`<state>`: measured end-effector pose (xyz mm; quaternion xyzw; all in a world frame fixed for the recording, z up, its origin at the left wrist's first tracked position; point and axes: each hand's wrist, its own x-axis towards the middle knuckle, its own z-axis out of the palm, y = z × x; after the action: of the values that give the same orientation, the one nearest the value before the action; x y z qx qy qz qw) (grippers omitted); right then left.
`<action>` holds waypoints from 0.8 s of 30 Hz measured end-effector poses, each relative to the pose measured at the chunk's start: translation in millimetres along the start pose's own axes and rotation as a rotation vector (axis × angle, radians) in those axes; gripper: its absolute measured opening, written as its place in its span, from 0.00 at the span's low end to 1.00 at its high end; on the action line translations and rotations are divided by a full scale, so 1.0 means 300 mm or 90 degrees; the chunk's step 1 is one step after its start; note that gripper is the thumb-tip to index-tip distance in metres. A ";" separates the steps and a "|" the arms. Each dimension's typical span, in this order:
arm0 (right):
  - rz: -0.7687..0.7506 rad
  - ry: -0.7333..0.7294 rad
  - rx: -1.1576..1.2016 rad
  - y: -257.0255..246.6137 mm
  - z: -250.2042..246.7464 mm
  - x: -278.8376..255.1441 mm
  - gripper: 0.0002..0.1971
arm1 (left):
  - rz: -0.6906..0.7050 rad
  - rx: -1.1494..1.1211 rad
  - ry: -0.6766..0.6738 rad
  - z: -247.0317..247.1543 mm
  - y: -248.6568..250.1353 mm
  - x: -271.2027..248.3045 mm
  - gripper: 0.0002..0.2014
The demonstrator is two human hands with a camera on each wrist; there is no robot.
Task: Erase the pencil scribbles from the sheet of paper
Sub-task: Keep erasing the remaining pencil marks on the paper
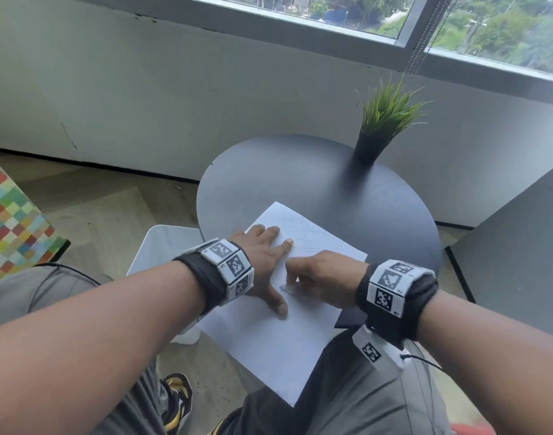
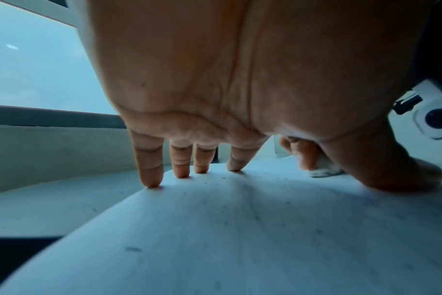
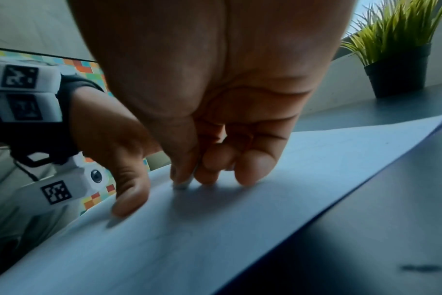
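On the paper [image 1: 269, 334], the fingers [image 3: 253, 169] of the right hand [image 1: 325, 277] curl tight and pinch a small white eraser [image 1: 289, 289] against the sheet. The left hand [image 1: 262, 259] lies flat beside it, fingers spread wide, pressing the sheet down. The sheet hangs half off a round dark table [image 1: 331, 189], where a plant [image 1: 385, 120] stands.

Head view looks down; both close wrist views share the paper [image 1: 269, 340].

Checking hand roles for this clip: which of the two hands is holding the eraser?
The right hand pinches the small white eraser against the sheet of paper. The left hand holds nothing, lying flat with fingers spread on the sheet.
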<state>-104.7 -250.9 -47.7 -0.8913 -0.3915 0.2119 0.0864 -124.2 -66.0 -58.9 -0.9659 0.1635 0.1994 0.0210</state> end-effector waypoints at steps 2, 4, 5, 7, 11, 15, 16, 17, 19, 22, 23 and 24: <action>0.034 0.047 0.013 0.025 -0.013 0.017 0.11 | -0.004 -0.007 -0.006 -0.003 0.003 -0.002 0.67; 0.125 0.143 0.027 0.057 -0.020 0.037 0.12 | -0.010 -0.010 -0.013 -0.007 0.005 0.002 0.67; 0.147 0.173 0.015 0.068 -0.014 0.043 0.11 | -0.013 -0.011 -0.016 -0.008 0.007 0.003 0.67; 0.095 0.149 -0.020 0.061 0.008 0.033 0.10 | -0.019 -0.012 -0.021 -0.007 0.011 0.002 0.67; -0.015 -0.011 -0.026 0.015 0.002 0.004 0.11 | -0.024 -0.020 -0.028 -0.011 0.015 0.001 0.67; 0.116 0.155 0.012 0.067 -0.012 0.051 0.12 | -0.027 -0.018 -0.026 -0.012 0.017 0.001 0.66; 0.113 0.161 0.005 0.065 -0.003 0.048 0.12 | -0.028 -0.015 -0.026 -0.012 0.018 -0.001 0.66; 0.080 0.136 -0.002 0.058 0.008 0.038 0.11 | -0.027 -0.014 -0.025 -0.013 0.019 -0.002 0.66; 0.011 0.029 -0.017 0.019 0.009 0.011 0.11 | -0.028 -0.020 -0.026 -0.015 0.019 -0.002 0.66; 0.016 0.005 -0.006 0.023 -0.016 0.023 0.12 | -0.029 -0.016 -0.030 -0.015 0.018 0.003 0.66; 0.058 0.049 0.007 0.042 -0.025 0.039 0.12 | -0.029 -0.012 -0.031 -0.015 0.019 0.004 0.66; 0.104 0.096 0.013 0.060 -0.031 0.053 0.11 | -0.031 -0.009 -0.033 -0.016 0.020 0.004 0.66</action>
<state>-79.3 -251.3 -50.1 -0.9327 -0.3078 0.1546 0.1069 -123.5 -72.6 -54.8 -0.9643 0.1382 0.2248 0.0231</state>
